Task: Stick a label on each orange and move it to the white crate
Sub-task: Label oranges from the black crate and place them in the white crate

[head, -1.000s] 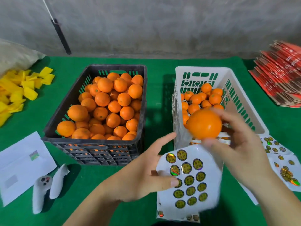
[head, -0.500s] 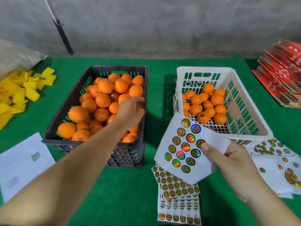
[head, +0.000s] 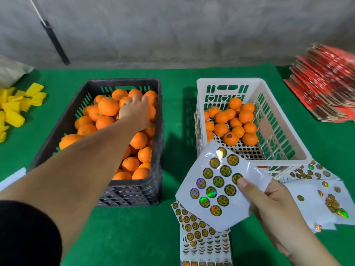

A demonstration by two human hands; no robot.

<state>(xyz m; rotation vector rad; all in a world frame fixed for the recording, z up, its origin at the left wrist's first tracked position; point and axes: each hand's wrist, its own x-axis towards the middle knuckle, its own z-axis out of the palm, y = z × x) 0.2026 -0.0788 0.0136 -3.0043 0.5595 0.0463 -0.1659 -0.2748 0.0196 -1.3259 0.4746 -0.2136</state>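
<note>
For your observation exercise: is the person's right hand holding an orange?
No, the right hand holds a label sheet, its thumb pressed on the stickers.

A fruit-packing workroom — bare concrete wall (head: 172, 25), green-covered table (head: 176, 89), crates of oranges (head: 108, 106) (black and white), stacked red cartons (head: 324, 83) — nothing domestic.

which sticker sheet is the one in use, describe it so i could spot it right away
Start at the white crate on the right of the green table. Just in front of its near left corner, the right hand holds up a sticker sheet. Unlike the sheets lying flat nearby, it is lifted and tilted.
</note>
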